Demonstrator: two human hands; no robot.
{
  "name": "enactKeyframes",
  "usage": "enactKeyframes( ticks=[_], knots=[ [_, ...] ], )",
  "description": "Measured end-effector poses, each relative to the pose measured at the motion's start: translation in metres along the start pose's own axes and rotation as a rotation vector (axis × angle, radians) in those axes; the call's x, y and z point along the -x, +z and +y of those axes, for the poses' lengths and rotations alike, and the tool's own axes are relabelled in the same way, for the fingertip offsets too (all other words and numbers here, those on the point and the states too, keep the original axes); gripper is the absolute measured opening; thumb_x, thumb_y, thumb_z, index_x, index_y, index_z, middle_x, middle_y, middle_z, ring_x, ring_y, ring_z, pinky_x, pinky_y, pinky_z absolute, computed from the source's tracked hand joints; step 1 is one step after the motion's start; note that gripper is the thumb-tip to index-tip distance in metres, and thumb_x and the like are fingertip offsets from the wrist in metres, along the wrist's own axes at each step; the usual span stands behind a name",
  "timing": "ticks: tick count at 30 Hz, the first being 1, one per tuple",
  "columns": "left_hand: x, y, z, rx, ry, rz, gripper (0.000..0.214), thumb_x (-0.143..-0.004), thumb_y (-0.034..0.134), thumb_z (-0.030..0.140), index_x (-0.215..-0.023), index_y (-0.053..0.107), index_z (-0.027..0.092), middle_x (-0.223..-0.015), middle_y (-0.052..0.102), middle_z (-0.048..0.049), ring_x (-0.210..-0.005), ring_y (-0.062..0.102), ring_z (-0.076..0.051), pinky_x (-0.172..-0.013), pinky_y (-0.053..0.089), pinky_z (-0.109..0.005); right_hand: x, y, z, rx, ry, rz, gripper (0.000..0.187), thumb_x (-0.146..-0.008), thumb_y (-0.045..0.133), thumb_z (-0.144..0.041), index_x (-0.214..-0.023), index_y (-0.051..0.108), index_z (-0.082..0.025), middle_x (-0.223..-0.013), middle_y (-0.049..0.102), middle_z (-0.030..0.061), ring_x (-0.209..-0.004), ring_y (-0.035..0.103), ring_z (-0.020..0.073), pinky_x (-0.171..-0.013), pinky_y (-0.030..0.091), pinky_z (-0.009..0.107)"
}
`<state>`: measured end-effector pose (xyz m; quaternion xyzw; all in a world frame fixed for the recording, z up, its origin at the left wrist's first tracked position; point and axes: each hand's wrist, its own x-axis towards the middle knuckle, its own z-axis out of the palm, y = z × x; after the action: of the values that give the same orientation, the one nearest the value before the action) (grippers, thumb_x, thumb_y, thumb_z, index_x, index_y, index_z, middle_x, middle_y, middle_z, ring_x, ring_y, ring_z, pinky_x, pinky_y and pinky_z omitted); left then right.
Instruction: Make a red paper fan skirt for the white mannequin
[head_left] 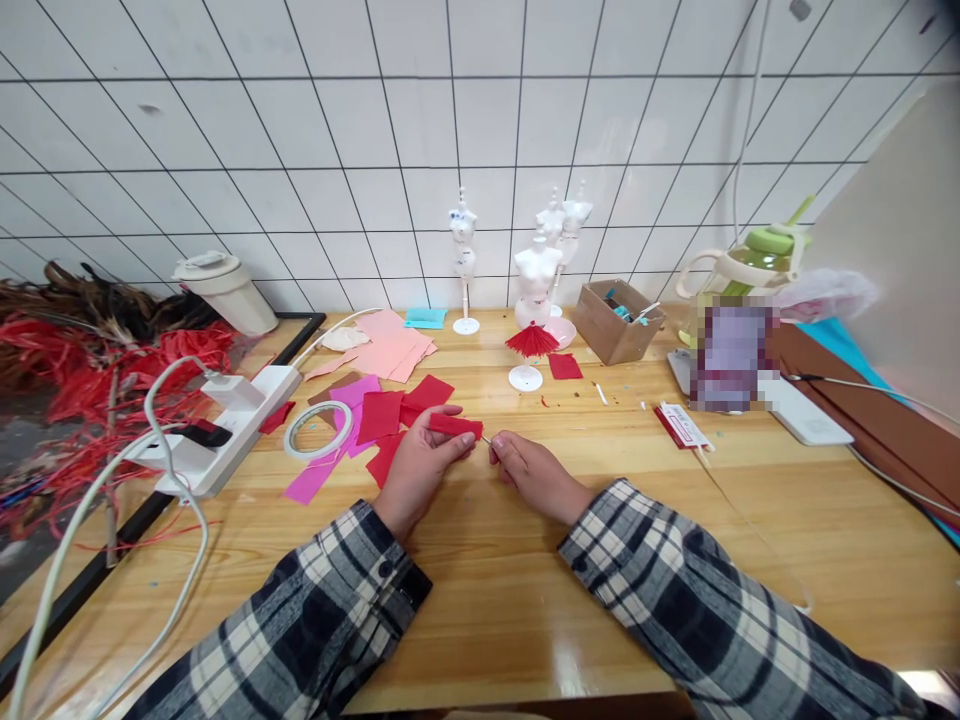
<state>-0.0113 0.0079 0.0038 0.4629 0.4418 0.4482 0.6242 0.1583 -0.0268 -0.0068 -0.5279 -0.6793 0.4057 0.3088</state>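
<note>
My left hand (420,462) is closed on a narrow folded piece of red paper (454,426), its thumb pressed along the lower edge. Right beside it, my right hand (531,468) pinches a thin stick (486,438) whose far end reaches the right end of the red piece. Whether the stick goes inside the paper I cannot tell. Behind my left hand lie loose red squares (379,416) and magenta pieces (313,482). A roll of white tape (294,440) rests on them. Further back, a small mannequin (537,268) stands above a pleated red skirt shape (532,340).
A white power strip (247,420) with cables lies at the left, near red plastic strands (180,350) and a cream cup (229,295). Pink sheets (390,345), a cardboard box (616,335) and another mannequin (463,250) stand or lie at the back. A blurred phone (731,350) is at right.
</note>
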Motion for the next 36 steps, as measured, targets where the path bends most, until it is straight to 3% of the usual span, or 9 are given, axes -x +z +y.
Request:
enactKeyframes(
  ticks=[36],
  knots=[
    [0.0041,0.0005,0.0037,-0.130,0.030,0.008,0.055,-0.063,0.080,0.032,-0.110,0.054,0.018,-0.075,0.070,-0.0013,-0.068,0.063,-0.015,-0.063,0.047,-0.024,-0.0032,-0.0001,-0.0018,0.015,0.039,-0.031,0.033,-0.098,0.031,-0.039,-0.076,0.047,-0.021,-0.063,0.048,-0.0025,-0.062,0.046,0.0138,-0.064,0.036,0.027]
  ],
)
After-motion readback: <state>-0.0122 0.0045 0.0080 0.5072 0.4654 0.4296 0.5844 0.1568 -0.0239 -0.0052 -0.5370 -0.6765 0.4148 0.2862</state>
